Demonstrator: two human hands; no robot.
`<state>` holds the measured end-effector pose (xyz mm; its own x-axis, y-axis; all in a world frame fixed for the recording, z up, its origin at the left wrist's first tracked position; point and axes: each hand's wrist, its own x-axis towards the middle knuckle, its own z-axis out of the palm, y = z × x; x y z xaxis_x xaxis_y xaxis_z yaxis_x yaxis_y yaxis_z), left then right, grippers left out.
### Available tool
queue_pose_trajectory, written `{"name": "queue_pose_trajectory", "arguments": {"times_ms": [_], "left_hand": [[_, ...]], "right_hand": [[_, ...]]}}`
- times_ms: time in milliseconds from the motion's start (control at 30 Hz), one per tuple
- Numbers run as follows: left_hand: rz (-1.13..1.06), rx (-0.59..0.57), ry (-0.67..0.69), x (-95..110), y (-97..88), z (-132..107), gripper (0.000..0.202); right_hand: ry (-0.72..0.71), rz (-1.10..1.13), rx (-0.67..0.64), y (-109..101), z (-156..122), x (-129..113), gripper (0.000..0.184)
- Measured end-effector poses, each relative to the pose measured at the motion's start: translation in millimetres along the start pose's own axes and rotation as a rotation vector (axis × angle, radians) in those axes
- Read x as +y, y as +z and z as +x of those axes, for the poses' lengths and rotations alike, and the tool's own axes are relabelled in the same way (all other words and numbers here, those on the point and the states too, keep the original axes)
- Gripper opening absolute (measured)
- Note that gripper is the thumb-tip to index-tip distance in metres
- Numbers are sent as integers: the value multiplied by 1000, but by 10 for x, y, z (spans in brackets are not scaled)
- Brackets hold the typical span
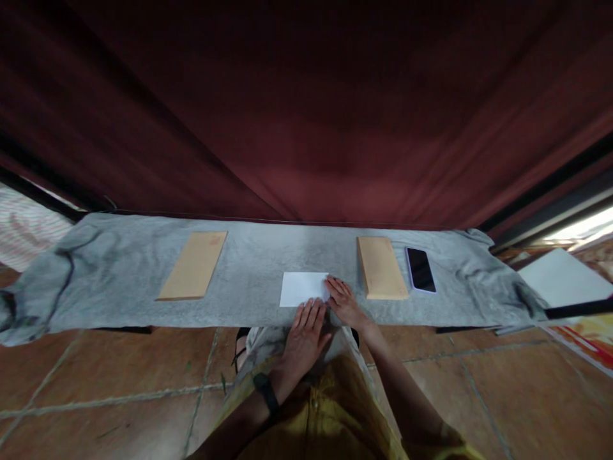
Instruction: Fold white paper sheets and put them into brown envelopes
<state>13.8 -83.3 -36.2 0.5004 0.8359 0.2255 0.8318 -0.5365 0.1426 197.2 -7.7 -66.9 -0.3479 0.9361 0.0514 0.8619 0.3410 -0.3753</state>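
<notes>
A white sheet of paper [302,289] lies on a grey cloth [119,268] spread over a low surface. My right hand [343,300] rests flat with fingers stretched out, fingertips on the paper's right edge. My left hand [306,332], a dark band on its wrist, lies open and flat just below the paper's near edge, fingers pointing at it. A stack of tan envelopes [382,267] sits right of the paper, and a single tan envelope [193,266] lies to the left.
A black phone [420,269] lies screen up beside the envelope stack. A dark red curtain [306,115] hangs behind the cloth. Brown floor tiles [110,377] run in front. A white board [562,278] leans at the right.
</notes>
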Motion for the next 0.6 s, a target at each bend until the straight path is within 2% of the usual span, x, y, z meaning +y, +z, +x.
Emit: {"name": "queue_pose_trajectory", "arguments": {"times_ms": [167,400,600], "left_hand": [[-29,-8,-15,47,62,94,60],[18,-26,15,14,110,109,57],[56,-24,12,33,143,98,57]], "right_hand": [[-25,21,85,-80,3,-37,51],[73,85,119,-201,176,-39,45],[140,147,242,-175,359,3,36]]}}
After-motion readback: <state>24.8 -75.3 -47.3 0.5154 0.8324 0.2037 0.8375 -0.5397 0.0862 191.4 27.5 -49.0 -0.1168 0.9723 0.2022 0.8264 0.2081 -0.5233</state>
